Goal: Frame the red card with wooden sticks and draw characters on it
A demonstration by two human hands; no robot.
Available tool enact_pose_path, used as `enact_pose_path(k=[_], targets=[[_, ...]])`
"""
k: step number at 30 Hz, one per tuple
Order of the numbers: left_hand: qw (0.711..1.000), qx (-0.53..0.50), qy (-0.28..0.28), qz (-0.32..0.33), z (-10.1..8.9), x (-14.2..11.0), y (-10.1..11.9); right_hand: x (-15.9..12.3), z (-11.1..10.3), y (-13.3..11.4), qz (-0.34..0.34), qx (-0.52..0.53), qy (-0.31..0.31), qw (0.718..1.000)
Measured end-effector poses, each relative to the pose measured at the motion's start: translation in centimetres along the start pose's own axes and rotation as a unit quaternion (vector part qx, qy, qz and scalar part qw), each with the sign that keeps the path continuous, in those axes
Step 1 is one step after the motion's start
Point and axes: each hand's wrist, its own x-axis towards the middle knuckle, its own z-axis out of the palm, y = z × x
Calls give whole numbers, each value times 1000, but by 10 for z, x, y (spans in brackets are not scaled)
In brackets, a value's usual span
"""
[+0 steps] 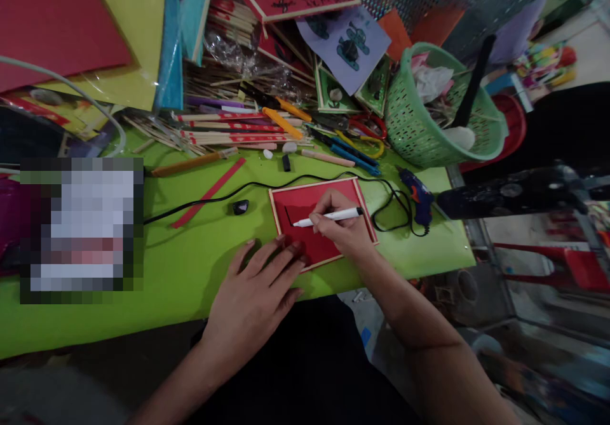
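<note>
A red card point(314, 237) with a border of pale wooden sticks lies on the green table point(181, 291). In my right hand point(344, 225) is a white marker point(328, 217), gripped between thumb and fingers. Its tip is at the card's left part, beside a short black line point(288, 216). My left hand point(260, 285) rests flat with fingers spread, its fingertips on the card's lower left corner and the table. Above that hand sits a small black stone point(241, 207). The black marker cap point(286, 162) lies beyond the card's top edge.
A blue glue gun point(416, 197) lies right of the card, and a black cord point(214, 197) crosses the table. At the back are bundled sticks point(233, 129), scissors point(369, 126), an orange cutter point(282, 123) and a green basket point(405, 117). A red paper strip point(210, 193) lies left.
</note>
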Motion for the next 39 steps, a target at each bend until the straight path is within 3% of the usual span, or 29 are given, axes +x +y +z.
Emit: enact_pose_path(k=[13,39], targets=[[1000,4,-7,1,1,-1,-1,6,5,-3,-46,20,25,998],[1000,9,0,3,3,1,-1,0,0,-2,12,8,-1,1000]])
